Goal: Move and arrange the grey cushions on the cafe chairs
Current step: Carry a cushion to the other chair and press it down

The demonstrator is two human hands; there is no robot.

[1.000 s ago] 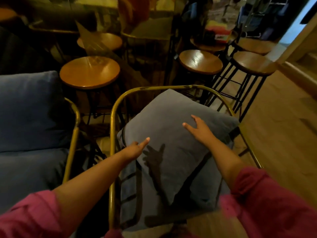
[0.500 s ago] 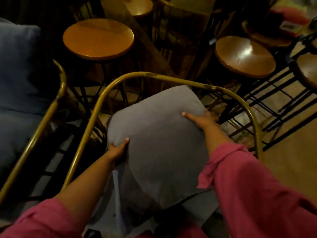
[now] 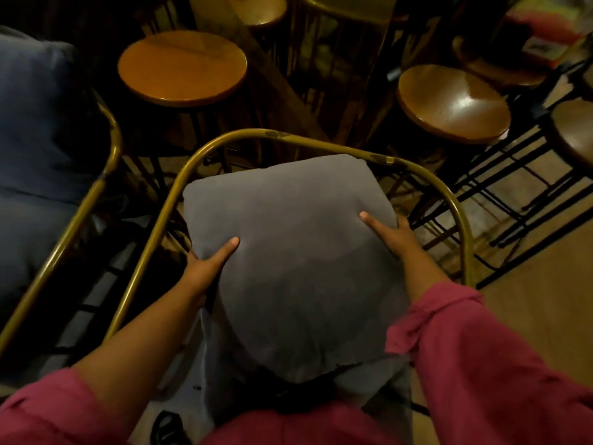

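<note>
Dim cafe, wooden stools (image 3: pixel 182 67) behind. Grey cushion (image 3: pixel 288 252) on brass-framed chair (image 3: pixel 462 220): likely soft, light. Left hand (image 3: pixel 208 261) and right hand (image 3: pixel 396 234) closed on opposite side edges; grip there.

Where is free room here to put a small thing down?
The two round stool tops are bare: the orange stool behind the chair's brass rail, and the shiny stool to its right. The chair is crowded: both hands, left hand and right hand, grip the grey cushion.

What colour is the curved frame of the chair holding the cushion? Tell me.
Brass-gold with a few dark worn patches on the chair frame, seen in the head view, the only one.
</note>
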